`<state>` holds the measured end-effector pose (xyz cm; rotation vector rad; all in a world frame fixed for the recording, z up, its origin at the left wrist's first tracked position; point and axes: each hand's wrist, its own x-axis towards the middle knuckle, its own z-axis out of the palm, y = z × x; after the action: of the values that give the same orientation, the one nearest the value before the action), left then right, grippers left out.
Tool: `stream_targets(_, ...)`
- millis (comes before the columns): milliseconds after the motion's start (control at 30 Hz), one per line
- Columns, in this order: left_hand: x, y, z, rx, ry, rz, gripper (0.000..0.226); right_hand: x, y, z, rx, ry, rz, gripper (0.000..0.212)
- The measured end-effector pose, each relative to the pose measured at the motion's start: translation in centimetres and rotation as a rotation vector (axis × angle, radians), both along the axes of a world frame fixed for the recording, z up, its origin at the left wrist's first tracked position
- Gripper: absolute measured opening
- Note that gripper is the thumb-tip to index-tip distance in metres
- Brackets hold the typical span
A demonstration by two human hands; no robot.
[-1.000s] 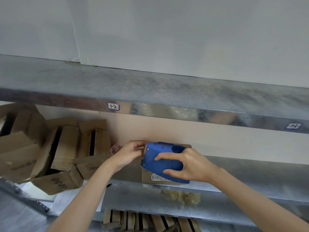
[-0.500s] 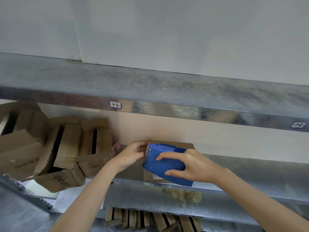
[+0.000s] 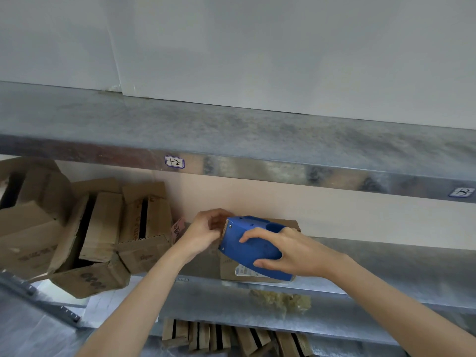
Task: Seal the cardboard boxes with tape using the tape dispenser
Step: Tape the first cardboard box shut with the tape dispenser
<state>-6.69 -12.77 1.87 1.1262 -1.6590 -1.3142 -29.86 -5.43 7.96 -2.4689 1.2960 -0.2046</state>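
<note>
White blue-bordered sticker (image 3: 174, 162) on front edge of upper grey metal shelf (image 3: 257, 140), handwritten "+2", similar second sticker (image 3: 461, 192) toward right end, unreadable, brown cardboard box (image 3: 90, 279), printed "0000"

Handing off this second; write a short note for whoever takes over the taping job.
Right hand grips the blue tape dispenser, held against the small box on the middle shelf.
Left hand is curled at the dispenser's toothed end; whether it pinches tape cannot be made out.
Done: no tape visible on this box.
Left: seal it, then the open boxes piled to the left.
</note>
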Motion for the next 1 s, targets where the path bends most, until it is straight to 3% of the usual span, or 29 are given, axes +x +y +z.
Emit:
stream_targets(333,0.2,-0.1,1.8,0.064,0.226,0.215,0.032,-0.9,-1.9,1.4,0.081,-0.115,0.022,0.036)
stream_targets(1000,0.0,1.5,4.5,0.096,0.193,0.363,0.035,-4.4,-1.5,2.5,0.234,-0.266,0.066,0.04)
